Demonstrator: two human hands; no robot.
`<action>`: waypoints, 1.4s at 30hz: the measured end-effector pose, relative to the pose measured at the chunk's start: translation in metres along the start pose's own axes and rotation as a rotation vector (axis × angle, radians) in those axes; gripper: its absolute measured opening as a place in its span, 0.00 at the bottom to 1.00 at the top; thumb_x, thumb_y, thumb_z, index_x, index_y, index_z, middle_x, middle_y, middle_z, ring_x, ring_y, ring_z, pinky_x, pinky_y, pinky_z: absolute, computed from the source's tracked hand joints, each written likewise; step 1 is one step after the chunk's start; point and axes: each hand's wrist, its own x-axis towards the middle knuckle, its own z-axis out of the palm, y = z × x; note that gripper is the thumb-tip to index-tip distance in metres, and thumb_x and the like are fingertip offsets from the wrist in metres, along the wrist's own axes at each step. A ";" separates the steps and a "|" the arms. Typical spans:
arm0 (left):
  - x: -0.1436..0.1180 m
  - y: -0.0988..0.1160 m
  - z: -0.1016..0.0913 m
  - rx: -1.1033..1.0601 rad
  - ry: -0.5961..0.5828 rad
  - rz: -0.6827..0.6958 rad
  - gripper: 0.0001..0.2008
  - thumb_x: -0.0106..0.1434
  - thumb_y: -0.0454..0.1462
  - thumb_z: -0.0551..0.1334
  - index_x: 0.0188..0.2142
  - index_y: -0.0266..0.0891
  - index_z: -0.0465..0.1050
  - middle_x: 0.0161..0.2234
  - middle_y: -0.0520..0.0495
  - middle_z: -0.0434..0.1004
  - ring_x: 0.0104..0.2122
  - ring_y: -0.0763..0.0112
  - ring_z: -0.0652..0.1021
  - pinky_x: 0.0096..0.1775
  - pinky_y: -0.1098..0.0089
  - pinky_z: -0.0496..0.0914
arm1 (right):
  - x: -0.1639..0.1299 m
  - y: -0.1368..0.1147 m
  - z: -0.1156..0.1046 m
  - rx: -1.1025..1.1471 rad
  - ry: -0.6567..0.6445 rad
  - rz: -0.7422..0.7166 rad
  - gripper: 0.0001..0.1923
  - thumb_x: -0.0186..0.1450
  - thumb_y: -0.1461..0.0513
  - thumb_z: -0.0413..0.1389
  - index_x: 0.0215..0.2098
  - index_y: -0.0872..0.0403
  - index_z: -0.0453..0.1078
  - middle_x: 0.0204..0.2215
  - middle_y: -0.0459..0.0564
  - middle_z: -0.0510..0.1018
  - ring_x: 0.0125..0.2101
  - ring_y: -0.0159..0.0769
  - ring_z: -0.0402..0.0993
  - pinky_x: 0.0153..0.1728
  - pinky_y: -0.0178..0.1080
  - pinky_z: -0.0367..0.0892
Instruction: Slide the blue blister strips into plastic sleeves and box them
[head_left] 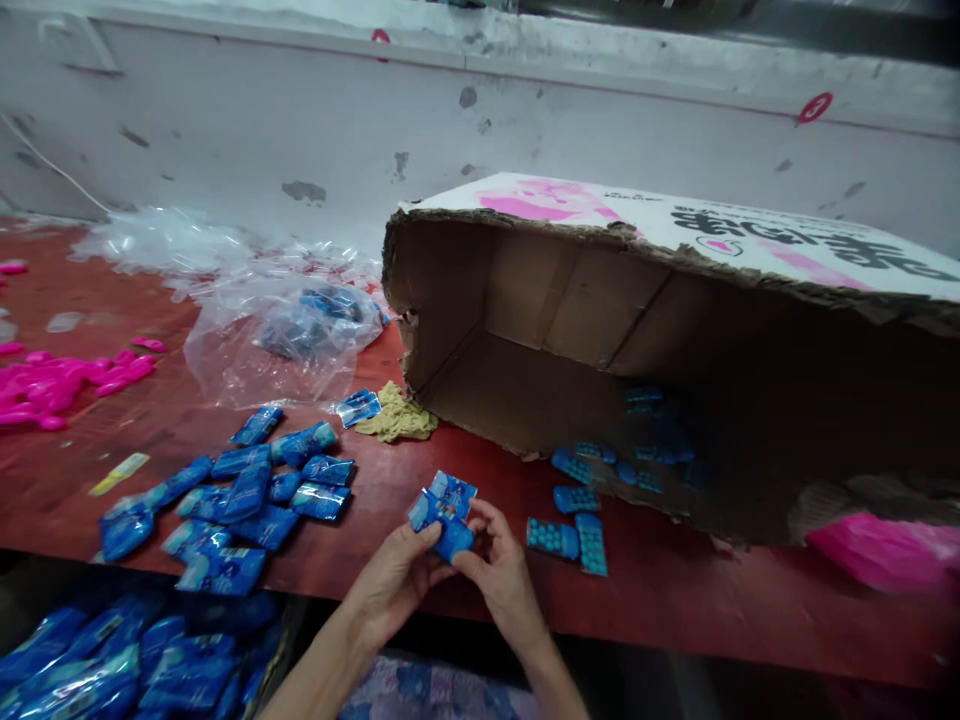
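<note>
1. Both hands held a small stack of blue packets (444,512) just above the near edge of the red tabletop (390,480); the left hand (396,578) pinched its lower left side, and the right hand (501,572) gripped the lower right.
2. Judging by the layout, a fair share looked handled: a pile of blue packets (240,500) lay to the left, and more filled a bin (112,660) below the edge.
3. Several blue blister cards (574,535) lay loose at the mouth of the tipped cardboard box (600,330), apparently left to handle.
4. The box's shadowed interior hid how many remained; the bin was cut off by the frame, and the packets' printing was unreadable.
</note>
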 end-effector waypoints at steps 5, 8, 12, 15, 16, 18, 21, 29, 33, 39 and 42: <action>0.001 0.005 -0.010 -0.030 -0.173 -0.076 0.11 0.59 0.33 0.58 0.41 0.36 0.73 0.36 0.45 0.78 0.32 0.70 0.77 0.33 0.71 0.70 | 0.000 -0.022 -0.009 -0.022 -0.220 -0.007 0.36 0.47 0.64 0.64 0.53 0.43 0.62 0.45 0.44 0.66 0.42 0.35 0.67 0.42 0.35 0.65; 0.003 0.003 -0.013 -0.057 -0.248 -0.136 0.10 0.58 0.34 0.58 0.37 0.33 0.75 0.32 0.43 0.79 0.33 0.68 0.77 0.36 0.69 0.70 | -0.004 -0.027 -0.006 -0.022 -0.313 0.008 0.39 0.47 0.62 0.65 0.55 0.41 0.59 0.51 0.43 0.64 0.48 0.39 0.65 0.47 0.38 0.62; 0.001 0.002 -0.013 -0.066 -0.251 -0.145 0.08 0.55 0.35 0.62 0.33 0.32 0.76 0.31 0.42 0.79 0.31 0.69 0.77 0.35 0.72 0.70 | -0.006 -0.027 -0.001 -0.022 -0.298 0.013 0.38 0.46 0.61 0.67 0.53 0.41 0.62 0.53 0.41 0.66 0.53 0.40 0.60 0.53 0.40 0.55; -0.002 0.000 -0.009 -0.077 -0.219 -0.143 0.08 0.52 0.36 0.65 0.30 0.32 0.77 0.29 0.44 0.79 0.28 0.72 0.77 0.32 0.75 0.70 | -0.005 -0.022 -0.001 0.008 -0.292 0.052 0.37 0.46 0.59 0.66 0.53 0.41 0.62 0.50 0.41 0.70 0.49 0.39 0.65 0.52 0.40 0.57; -0.002 -0.002 -0.007 -0.088 -0.200 -0.133 0.08 0.50 0.36 0.66 0.28 0.32 0.77 0.27 0.45 0.79 0.27 0.73 0.77 0.31 0.76 0.69 | -0.005 -0.019 -0.002 0.028 -0.293 0.070 0.37 0.47 0.58 0.66 0.54 0.41 0.61 0.46 0.41 0.72 0.46 0.38 0.67 0.50 0.40 0.60; -0.002 -0.008 -0.003 -0.119 -0.142 -0.108 0.08 0.48 0.37 0.68 0.26 0.33 0.77 0.25 0.47 0.79 0.26 0.74 0.76 0.30 0.77 0.70 | -0.006 -0.012 -0.002 0.054 -0.289 0.082 0.36 0.50 0.56 0.64 0.55 0.43 0.60 0.39 0.42 0.75 0.38 0.36 0.71 0.45 0.39 0.64; -0.002 -0.019 0.004 -0.154 -0.035 -0.059 0.08 0.48 0.38 0.68 0.26 0.34 0.76 0.25 0.48 0.79 0.27 0.72 0.77 0.32 0.75 0.71 | -0.008 -0.003 -0.001 0.025 -0.242 0.048 0.33 0.54 0.54 0.61 0.56 0.44 0.59 0.34 0.42 0.75 0.31 0.33 0.71 0.38 0.36 0.67; -0.011 0.034 -0.019 -0.327 0.343 0.274 0.16 0.64 0.40 0.49 0.31 0.34 0.73 0.30 0.42 0.79 0.34 0.62 0.79 0.35 0.62 0.74 | 0.001 -0.012 -0.014 -0.553 -0.117 -0.258 0.21 0.60 0.63 0.55 0.51 0.48 0.64 0.47 0.49 0.69 0.45 0.37 0.66 0.47 0.39 0.62; -0.019 0.072 -0.044 -0.420 0.379 0.433 0.25 0.63 0.47 0.46 0.40 0.26 0.69 0.37 0.33 0.77 0.38 0.60 0.78 0.35 0.62 0.75 | 0.010 -0.016 -0.038 -0.960 0.040 -0.324 0.10 0.62 0.65 0.51 0.41 0.52 0.68 0.38 0.51 0.72 0.42 0.40 0.67 0.46 0.43 0.61; -0.007 0.046 -0.038 -0.291 0.425 0.240 0.12 0.63 0.35 0.50 0.33 0.33 0.70 0.19 0.47 0.74 0.23 0.68 0.77 0.30 0.66 0.74 | 0.036 -0.013 -0.014 -1.315 0.055 -0.251 0.12 0.62 0.62 0.52 0.45 0.52 0.66 0.38 0.52 0.73 0.41 0.42 0.67 0.40 0.42 0.61; 0.003 0.021 -0.030 -0.196 0.421 0.150 0.06 0.60 0.31 0.54 0.31 0.35 0.68 0.17 0.50 0.72 0.20 0.70 0.76 0.28 0.70 0.71 | 0.049 -0.007 0.007 -1.415 0.084 -0.195 0.06 0.62 0.63 0.52 0.37 0.52 0.69 0.36 0.51 0.72 0.39 0.42 0.67 0.37 0.40 0.60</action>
